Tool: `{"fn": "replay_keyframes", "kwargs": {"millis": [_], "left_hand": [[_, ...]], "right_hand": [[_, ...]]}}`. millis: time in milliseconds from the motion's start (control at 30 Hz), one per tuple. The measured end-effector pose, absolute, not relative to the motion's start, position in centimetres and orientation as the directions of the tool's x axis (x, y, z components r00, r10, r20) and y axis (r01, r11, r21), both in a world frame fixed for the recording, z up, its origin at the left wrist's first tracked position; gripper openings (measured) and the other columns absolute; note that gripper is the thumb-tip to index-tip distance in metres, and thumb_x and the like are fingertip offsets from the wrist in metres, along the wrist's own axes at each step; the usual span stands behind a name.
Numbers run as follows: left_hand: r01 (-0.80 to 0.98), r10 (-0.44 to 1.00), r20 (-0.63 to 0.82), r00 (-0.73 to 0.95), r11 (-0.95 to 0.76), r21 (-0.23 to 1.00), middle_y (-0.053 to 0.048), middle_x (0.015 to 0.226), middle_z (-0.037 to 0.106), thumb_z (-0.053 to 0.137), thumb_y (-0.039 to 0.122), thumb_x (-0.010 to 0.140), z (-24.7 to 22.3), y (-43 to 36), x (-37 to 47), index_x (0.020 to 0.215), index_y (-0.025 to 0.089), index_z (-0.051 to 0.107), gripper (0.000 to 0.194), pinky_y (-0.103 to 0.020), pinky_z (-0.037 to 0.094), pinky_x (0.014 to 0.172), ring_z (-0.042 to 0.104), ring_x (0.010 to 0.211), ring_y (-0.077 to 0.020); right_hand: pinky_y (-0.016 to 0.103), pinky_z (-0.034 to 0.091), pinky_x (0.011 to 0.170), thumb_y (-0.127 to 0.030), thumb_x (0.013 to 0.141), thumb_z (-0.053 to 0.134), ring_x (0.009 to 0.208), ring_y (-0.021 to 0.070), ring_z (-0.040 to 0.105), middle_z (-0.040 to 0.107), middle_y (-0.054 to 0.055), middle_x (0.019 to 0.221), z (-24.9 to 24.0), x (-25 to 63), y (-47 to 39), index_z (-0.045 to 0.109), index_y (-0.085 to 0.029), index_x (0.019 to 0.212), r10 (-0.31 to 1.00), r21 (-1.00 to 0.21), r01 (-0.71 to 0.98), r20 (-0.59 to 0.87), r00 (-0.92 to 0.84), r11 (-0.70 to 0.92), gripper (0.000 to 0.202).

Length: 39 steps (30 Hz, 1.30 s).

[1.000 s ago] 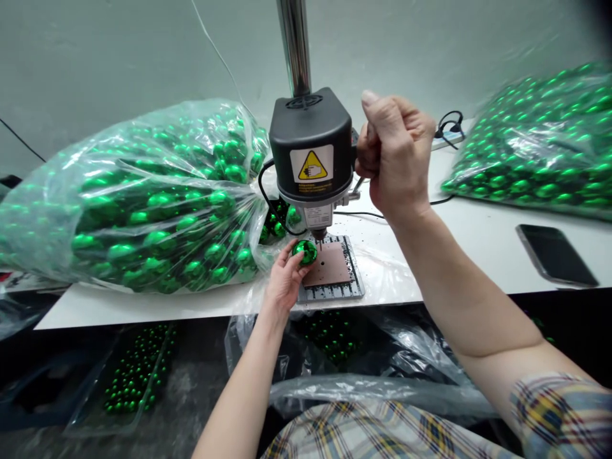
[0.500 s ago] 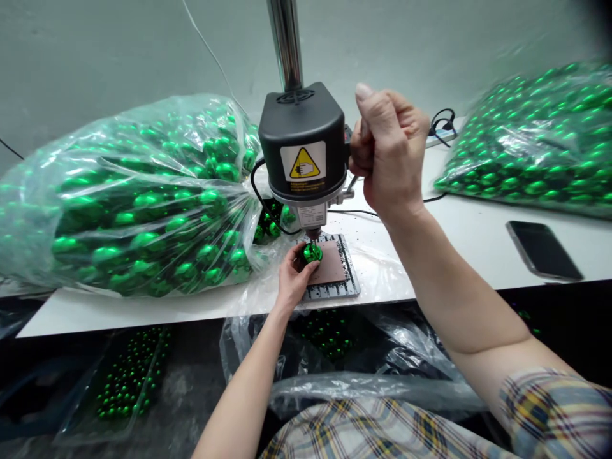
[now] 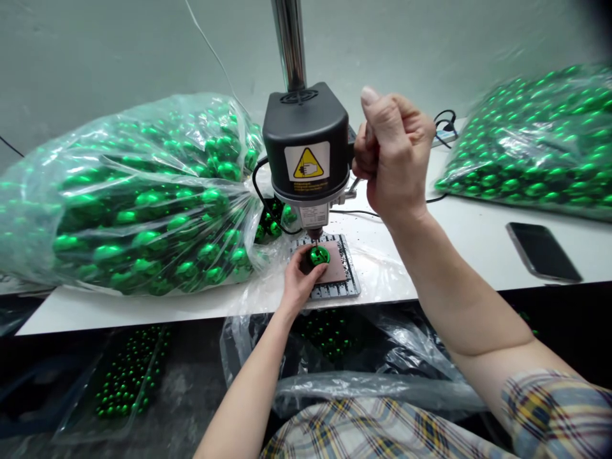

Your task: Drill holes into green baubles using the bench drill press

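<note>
– Workpiece position?
– I have the shiny green ball (image 3: 320,256) over the brown pad (image 3: 338,266), directly below the drill chuck (image 3: 315,233).
– Hands?
– My left hand (image 3: 299,280) is closed around the ball; my right hand (image 3: 398,150) is a fist beside the drill press (image 3: 306,137), its contact mostly hidden.
– Surroundings?
– Left bag (image 3: 143,204), right bag (image 3: 540,140) and smartphone (image 3: 544,250) rest on the worktop (image 3: 459,239).

one drill press (image 3: 306,140), one phone (image 3: 544,250) and two filled plastic bags (image 3: 143,197) (image 3: 535,146) share one white table (image 3: 471,236); two bare hands (image 3: 299,280) (image 3: 396,153), one gripped green ball (image 3: 319,256) and one yellow warning triangle (image 3: 308,164) are seen. bagged balls (image 3: 149,239) are too many to count.
</note>
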<state>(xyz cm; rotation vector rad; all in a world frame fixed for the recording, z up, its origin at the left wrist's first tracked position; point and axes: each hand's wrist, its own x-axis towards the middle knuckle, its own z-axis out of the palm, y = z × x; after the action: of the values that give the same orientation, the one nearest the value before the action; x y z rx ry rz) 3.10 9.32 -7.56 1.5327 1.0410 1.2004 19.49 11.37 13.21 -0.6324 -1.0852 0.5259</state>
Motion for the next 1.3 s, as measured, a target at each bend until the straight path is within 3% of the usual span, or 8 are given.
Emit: {"fn": "replay_keyframes", "kwargs": {"millis": [300,467,600,867,1000,1067,1167,1300], "left_hand": [[0.042,0.964,0.193,0.183,-0.204,0.978,-0.011,0.119,0.068,0.082,0.031,0.073,-7.7,9.2,3.1,0.118,0.018,0.06,0.052,-0.038,0.05,0.101,0.065,0.111,-0.0231],[0.044,0.962,0.2,0.187,-0.212,0.976,-0.011,0.12,0.067,0.082,0.032,0.073,-7.8,9.1,3.1,0.118,0.018,0.06,0.052,-0.039,0.049,0.102,0.064,0.113,-0.0236],[0.034,0.961,0.212,0.179,-0.221,0.975,-0.011,0.119,0.068,0.083,0.032,0.073,-8.0,9.2,3.2,0.118,0.018,0.06,0.052,-0.04,0.048,0.103,0.064,0.113,-0.0239],[0.006,0.962,0.206,0.178,-0.211,0.977,-0.011,0.119,0.068,0.083,0.032,0.072,-7.9,9.2,3.1,0.116,0.018,0.06,0.052,-0.04,0.049,0.102,0.065,0.111,-0.0232],[0.01,0.963,0.204,0.176,-0.209,0.978,-0.011,0.119,0.068,0.083,0.032,0.072,-8.1,9.5,3.1,0.116,0.017,0.06,0.052,-0.039,0.049,0.102,0.064,0.111,-0.0227],[0.014,0.966,0.191,0.174,-0.196,0.981,-0.011,0.118,0.068,0.083,0.032,0.072,-8.2,9.6,3.4,0.116,0.017,0.06,0.053,-0.039,0.049,0.101,0.065,0.11,-0.0224],[0.044,0.975,0.183,0.125,-0.189,0.981,-0.01,0.114,0.069,0.083,0.032,0.07,-7.4,8.8,3.7,0.114,0.018,0.061,0.051,-0.038,0.05,0.097,0.065,0.107,-0.0224],[0.336,0.968,0.22,0.12,-0.248,0.908,-0.007,0.1,0.069,0.084,0.032,0.067,-4.4,5.4,2.1,0.103,0.02,0.065,0.042,-0.037,0.05,0.087,0.063,0.095,-0.0248]], "right_hand": [[0.026,0.022,0.036,-0.034,0.088,0.068,0.037,0.0061,0.028,0.034,-0.006,0.043,10.8,18.9,9.0,0.036,-0.02,0.05,0.493,-0.536,-0.01,0.769,0.407,0.844,0.051],[0.026,0.021,0.041,-0.022,0.09,0.062,0.038,0.0051,0.028,0.022,-0.006,0.044,8.2,18.5,8.0,0.024,-0.017,0.05,0.364,-0.413,0.049,0.848,0.384,0.909,0.055],[0.026,0.026,0.044,-0.017,0.089,0.06,0.04,0.0048,0.027,0.023,-0.006,0.045,6.3,18.4,7.8,0.022,-0.017,0.051,0.27,-0.331,0.105,0.886,0.378,0.938,0.053],[0.027,0.035,0.047,0.0,0.079,0.056,0.046,0.0055,0.031,0.029,-0.005,0.053,3.6,19.5,7.6,0.027,-0.017,0.054,0.131,-0.154,0.147,0.979,0.153,0.977,0.042],[0.027,0.028,0.044,-0.012,0.087,0.058,0.041,0.0057,0.027,0.023,-0.005,0.047,5.9,18.8,7.5,0.026,-0.018,0.05,0.225,-0.283,0.165,0.926,0.303,0.945,0.05],[0.027,0.023,0.042,-0.024,0.09,0.061,0.04,0.0064,0.027,0.024,-0.005,0.044,8.5,18.5,8.1,0.028,-0.018,0.048,0.352,-0.434,0.118,0.838,0.418,0.893,0.054],[0.027,0.022,0.037,-0.045,0.089,0.065,0.039,0.007,0.027,0.032,-0.005,0.045,12.3,18.7,9.7,0.035,-0.021,0.052,0.599,-0.661,0.008,0.685,0.414,0.751,0.054],[0.028,0.015,0.033,-0.057,0.082,0.068,0.038,0.0064,0.02,0.029,-0.006,0.045,14.4,19.7,12.1,0.034,-0.022,0.055,0.748,-0.769,-0.123,0.552,0.369,0.628,0.056]]}}
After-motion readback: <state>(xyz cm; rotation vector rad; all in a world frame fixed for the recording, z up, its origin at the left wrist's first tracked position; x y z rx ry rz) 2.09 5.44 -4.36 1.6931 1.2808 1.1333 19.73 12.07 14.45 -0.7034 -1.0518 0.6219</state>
